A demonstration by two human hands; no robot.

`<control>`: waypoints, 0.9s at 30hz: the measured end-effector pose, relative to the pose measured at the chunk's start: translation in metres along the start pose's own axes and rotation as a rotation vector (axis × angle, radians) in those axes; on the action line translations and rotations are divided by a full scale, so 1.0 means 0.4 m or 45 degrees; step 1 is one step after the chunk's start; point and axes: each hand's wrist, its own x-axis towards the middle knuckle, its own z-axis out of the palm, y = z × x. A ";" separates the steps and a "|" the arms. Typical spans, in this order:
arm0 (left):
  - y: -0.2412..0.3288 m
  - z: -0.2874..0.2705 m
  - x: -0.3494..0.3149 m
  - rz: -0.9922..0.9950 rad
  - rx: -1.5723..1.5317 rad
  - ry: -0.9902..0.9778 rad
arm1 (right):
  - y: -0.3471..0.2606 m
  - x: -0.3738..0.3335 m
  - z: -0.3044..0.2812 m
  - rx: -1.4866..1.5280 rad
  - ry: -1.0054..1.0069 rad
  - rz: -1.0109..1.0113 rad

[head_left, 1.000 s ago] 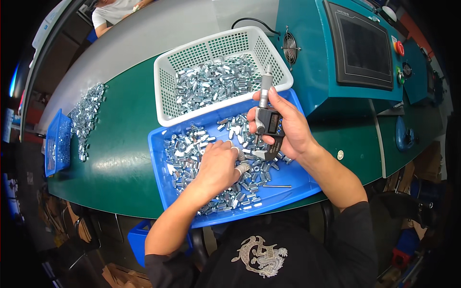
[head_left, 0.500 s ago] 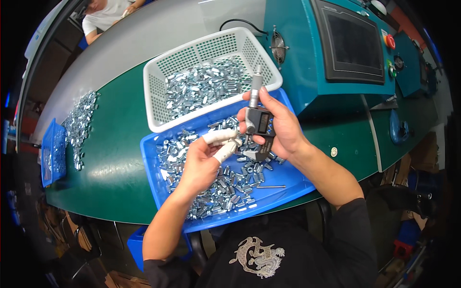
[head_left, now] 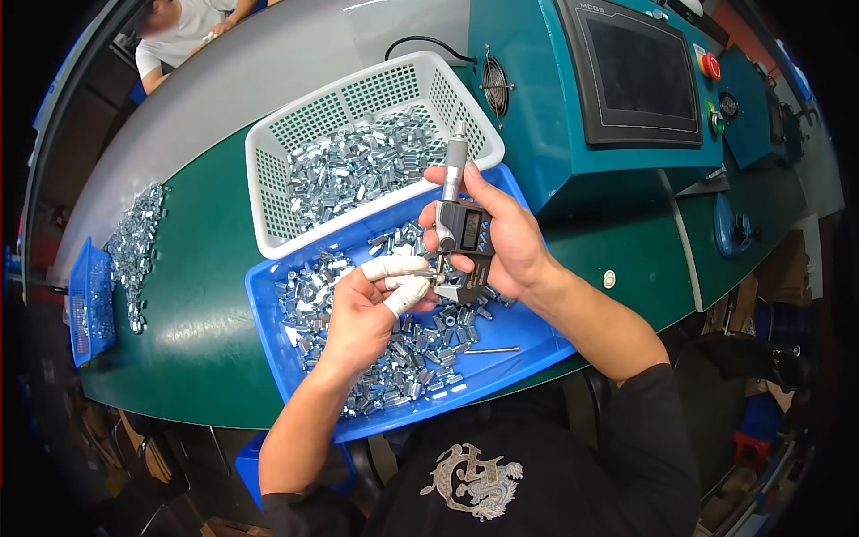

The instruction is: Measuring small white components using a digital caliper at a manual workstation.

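Observation:
My right hand (head_left: 512, 240) is wrapped round a digital micrometer (head_left: 464, 231), its grey thimble pointing away from me and its jaw opening turned toward my left hand. With white finger covers on thumb and fingers, my left hand (head_left: 360, 313) pinches a small silvery hex nut (head_left: 433, 277), mostly hidden by the fingertips, at the micrometer's jaws. Whether the jaws touch it I cannot tell. Both hands are above a blue tray (head_left: 530, 347) holding many long silvery hex nuts (head_left: 407, 362). A thin metal rod (head_left: 492, 350) lies in it too.
Behind the tray, a white perforated basket (head_left: 254, 192) holds more nuts. Loose nuts (head_left: 136, 251) and a small blue basket (head_left: 79, 304) are at the left. A teal machine with a screen (head_left: 640, 76) stands at the right. Across the table is another person (head_left: 183, 36).
My left fingertips have moved in to the micrometer's jaws with the nut, which now shows between them. The whole view has shifted slightly, so the trays appear farther left.

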 end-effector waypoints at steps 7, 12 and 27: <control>0.002 0.003 -0.001 0.008 0.013 -0.018 | -0.003 -0.003 0.007 -0.014 0.041 0.008; 0.000 0.004 -0.003 0.017 0.027 -0.016 | -0.007 -0.003 0.012 -0.070 0.055 0.006; -0.004 0.004 -0.005 0.067 0.084 -0.008 | -0.006 -0.005 0.016 -0.086 0.068 0.015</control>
